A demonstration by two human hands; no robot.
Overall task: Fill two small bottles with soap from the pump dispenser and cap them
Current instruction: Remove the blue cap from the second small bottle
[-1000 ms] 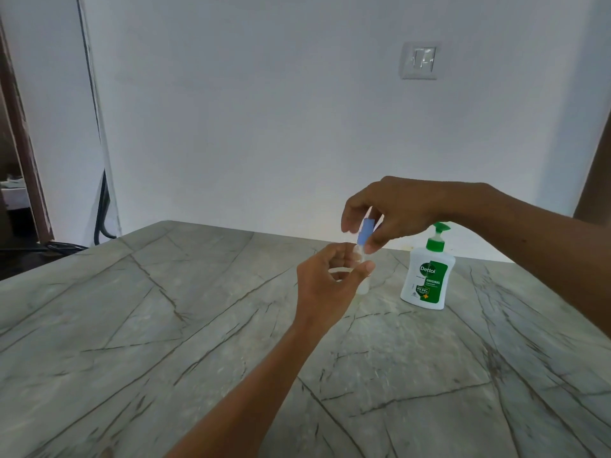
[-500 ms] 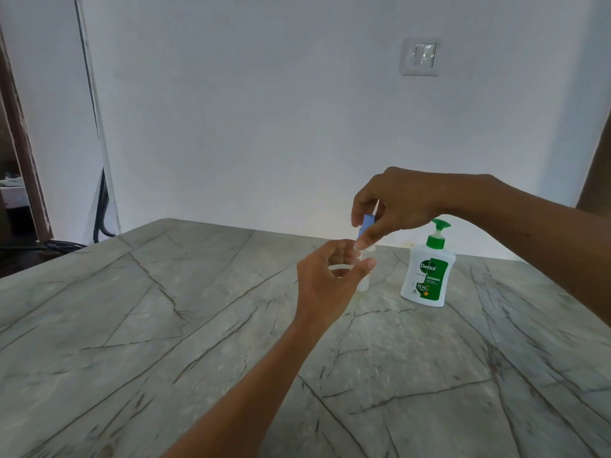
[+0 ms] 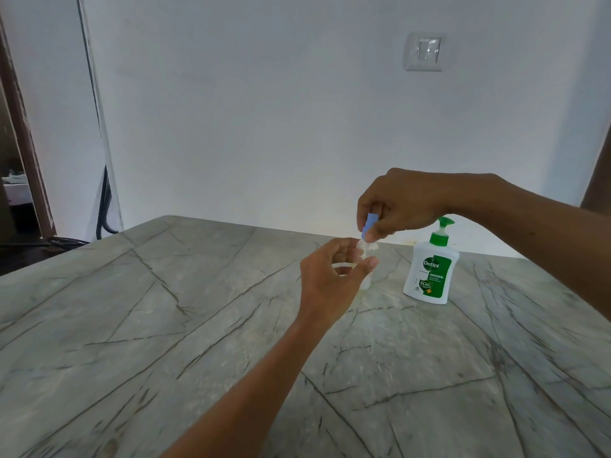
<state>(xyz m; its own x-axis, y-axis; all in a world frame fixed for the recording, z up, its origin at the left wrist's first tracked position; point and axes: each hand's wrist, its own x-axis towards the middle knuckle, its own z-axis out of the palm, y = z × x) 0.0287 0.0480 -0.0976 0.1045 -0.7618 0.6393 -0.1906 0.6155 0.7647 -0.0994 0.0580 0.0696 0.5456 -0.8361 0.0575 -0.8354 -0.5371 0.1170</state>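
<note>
Left hand (image 3: pixel 327 282) grip curled round small clear bottle (image 3: pixel 366 281), right hand (image 3: pixel 401 206) grip pinching blue cap (image 3: pixel 369 226) at its mouth.

Left hand (image 3: pixel 325 279) curls round a small clear bottle (image 3: pixel 366 276), held over the marble table (image 3: pixel 165 325). Right hand (image 3: pixel 401 206) pinches a blue cap (image 3: pixel 368 226) tilted, right above the bottle's mouth, touching or nearly so. Green-and-white pump dispenser (image 3: pixel 431 271) stands upright just right of the bottle. Wall switch (image 3: pixel 426 50) above.
</note>
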